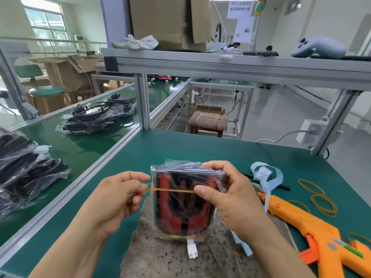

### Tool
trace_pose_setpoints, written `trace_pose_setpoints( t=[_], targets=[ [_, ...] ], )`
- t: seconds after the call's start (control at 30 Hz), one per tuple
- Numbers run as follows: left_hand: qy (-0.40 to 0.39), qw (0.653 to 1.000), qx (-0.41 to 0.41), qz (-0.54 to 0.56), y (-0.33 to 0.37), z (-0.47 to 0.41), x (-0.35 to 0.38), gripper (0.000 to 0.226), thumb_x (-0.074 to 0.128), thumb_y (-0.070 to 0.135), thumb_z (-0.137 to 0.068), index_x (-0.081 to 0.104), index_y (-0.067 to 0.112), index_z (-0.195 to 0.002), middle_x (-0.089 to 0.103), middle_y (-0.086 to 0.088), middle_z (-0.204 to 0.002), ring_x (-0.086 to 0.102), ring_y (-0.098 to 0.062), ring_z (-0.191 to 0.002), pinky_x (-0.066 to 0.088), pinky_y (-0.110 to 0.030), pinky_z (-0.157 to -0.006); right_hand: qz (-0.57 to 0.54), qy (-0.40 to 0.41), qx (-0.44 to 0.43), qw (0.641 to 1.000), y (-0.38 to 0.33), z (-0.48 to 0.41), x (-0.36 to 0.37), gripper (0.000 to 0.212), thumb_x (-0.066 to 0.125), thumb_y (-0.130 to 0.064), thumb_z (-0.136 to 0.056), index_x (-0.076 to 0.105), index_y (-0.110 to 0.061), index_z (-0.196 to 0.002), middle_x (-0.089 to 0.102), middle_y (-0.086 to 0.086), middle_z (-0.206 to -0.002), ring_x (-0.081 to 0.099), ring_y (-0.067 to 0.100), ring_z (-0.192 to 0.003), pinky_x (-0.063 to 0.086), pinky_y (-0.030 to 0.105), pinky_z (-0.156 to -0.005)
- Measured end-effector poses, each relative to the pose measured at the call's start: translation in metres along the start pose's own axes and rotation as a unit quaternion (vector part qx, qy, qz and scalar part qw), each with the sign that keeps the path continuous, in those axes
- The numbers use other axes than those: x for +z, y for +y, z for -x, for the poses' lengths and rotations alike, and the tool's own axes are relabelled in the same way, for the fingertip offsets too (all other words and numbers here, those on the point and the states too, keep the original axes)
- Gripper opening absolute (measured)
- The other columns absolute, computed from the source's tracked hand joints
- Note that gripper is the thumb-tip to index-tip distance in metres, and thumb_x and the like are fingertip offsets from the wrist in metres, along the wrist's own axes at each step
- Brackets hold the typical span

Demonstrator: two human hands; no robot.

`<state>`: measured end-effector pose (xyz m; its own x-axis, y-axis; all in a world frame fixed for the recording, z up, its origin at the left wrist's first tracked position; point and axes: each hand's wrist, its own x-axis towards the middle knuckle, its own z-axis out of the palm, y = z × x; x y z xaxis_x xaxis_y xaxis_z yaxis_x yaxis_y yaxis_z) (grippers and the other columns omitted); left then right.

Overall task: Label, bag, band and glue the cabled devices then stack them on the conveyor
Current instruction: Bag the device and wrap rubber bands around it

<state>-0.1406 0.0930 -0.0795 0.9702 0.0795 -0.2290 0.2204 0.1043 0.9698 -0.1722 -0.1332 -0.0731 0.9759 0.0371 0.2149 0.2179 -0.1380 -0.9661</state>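
A red and black cabled device in a clear plastic bag (pixel 181 199) is held up over a speckled stone slab (pixel 160 255). My right hand (pixel 230 199) grips the bag's right side, thumb pressed on a yellow rubber band (pixel 170 190). My left hand (pixel 118 195) pinches that band and stretches it out to the left. Another band circles the bag's lower end, where a white connector (pixel 192 249) hangs out. An orange glue gun (pixel 313 223) lies to the right. Bagged devices are stacked on the green conveyor (pixel 80 149) at left (pixel 26 171) and further back (pixel 96 117).
Loose rubber bands (pixel 321 199) and a strip of blue label backing with a white label (pixel 265 175) lie on the green bench at right. An aluminium rail (pixel 80 181) divides bench from conveyor. A shelf overhead carries a cardboard box (pixel 170 21) and white gloves.
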Motion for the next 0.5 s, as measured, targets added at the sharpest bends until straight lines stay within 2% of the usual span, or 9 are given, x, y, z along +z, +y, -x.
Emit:
trace_pose_setpoints(
  t=[0.1, 0.17, 0.27, 0.37, 0.43, 0.5],
  targets=[
    [-0.039, 0.999, -0.026, -0.011, -0.001, 0.0, 0.006, 0.04, 0.046, -0.009, -0.082, 0.066, 0.017, -0.06, 0.048, 0.002, -0.051, 0.035, -0.006, -0.036, 0.033, -0.014, -0.039, -0.002, -0.008, 0.0, 1.0, 0.002, -0.001, 0.0, 0.039, 0.083, -0.014, -0.078, 0.067, -0.042, -0.099, 0.075, -0.012, -0.097, 0.071, 0.006, -0.089, 0.056, 0.017, -0.074],
    [-0.063, 0.997, -0.038, -0.012, -0.002, 0.001, 0.009, 0.044, 0.047, -0.008, -0.083, 0.066, 0.019, -0.054, 0.046, 0.003, -0.051, 0.033, -0.005, -0.036, 0.03, -0.014, -0.038, -0.023, -0.002, 0.001, 1.0, 0.002, 0.0, -0.001, 0.037, 0.081, -0.013, -0.079, 0.068, -0.041, -0.099, 0.075, -0.011, -0.098, 0.071, 0.006, -0.09, 0.056, 0.017, -0.074],
    [-0.067, 0.997, -0.014, 0.025, -0.003, 0.003, 0.011, 0.036, 0.049, -0.008, -0.083, 0.068, 0.016, -0.064, 0.047, 0.001, -0.052, 0.032, -0.005, -0.036, 0.029, -0.013, -0.037, -0.036, -0.007, 0.007, 0.999, 0.005, 0.001, -0.007, 0.035, 0.08, -0.013, -0.08, 0.069, -0.04, -0.1, 0.075, -0.008, -0.101, 0.071, 0.011, -0.096, 0.058, 0.028, -0.083],
    [-0.072, 0.996, 0.03, 0.048, 0.0, 0.003, 0.014, 0.027, 0.048, -0.003, -0.087, 0.069, 0.012, -0.081, 0.049, 0.0, -0.055, 0.032, -0.006, -0.036, 0.031, -0.016, -0.037, -0.045, -0.004, 0.004, 0.999, 0.004, 0.002, -0.011, 0.035, 0.08, -0.009, -0.08, 0.071, -0.036, -0.1, 0.075, -0.007, -0.101, 0.071, 0.012, -0.095, 0.059, 0.028, -0.081],
    [-0.055, 0.997, 0.042, 0.033, 0.0, 0.002, 0.011, 0.021, 0.048, 0.011, -0.093, 0.069, 0.01, -0.095, 0.049, -0.001, -0.056, 0.034, -0.008, -0.038, 0.033, -0.018, -0.037, -0.066, 0.034, -0.021, 0.997, 0.001, 0.003, -0.015, 0.034, 0.08, -0.006, -0.078, 0.072, -0.033, -0.097, 0.076, -0.007, -0.098, 0.071, 0.009, -0.091, 0.058, 0.022, -0.074],
    [-0.061, 0.998, 0.027, 0.022, -0.002, 0.001, 0.008, 0.032, 0.051, 0.036, -0.094, 0.069, 0.01, -0.102, 0.054, -0.005, -0.061, 0.039, -0.011, -0.041, 0.037, -0.021, -0.039, -0.053, 0.073, -0.068, 0.994, -0.001, 0.003, -0.019, 0.037, 0.08, -0.006, -0.076, 0.07, -0.036, -0.096, 0.074, -0.014, -0.1, 0.07, 0.005, -0.092, 0.057, 0.018, -0.075]
  ],
)
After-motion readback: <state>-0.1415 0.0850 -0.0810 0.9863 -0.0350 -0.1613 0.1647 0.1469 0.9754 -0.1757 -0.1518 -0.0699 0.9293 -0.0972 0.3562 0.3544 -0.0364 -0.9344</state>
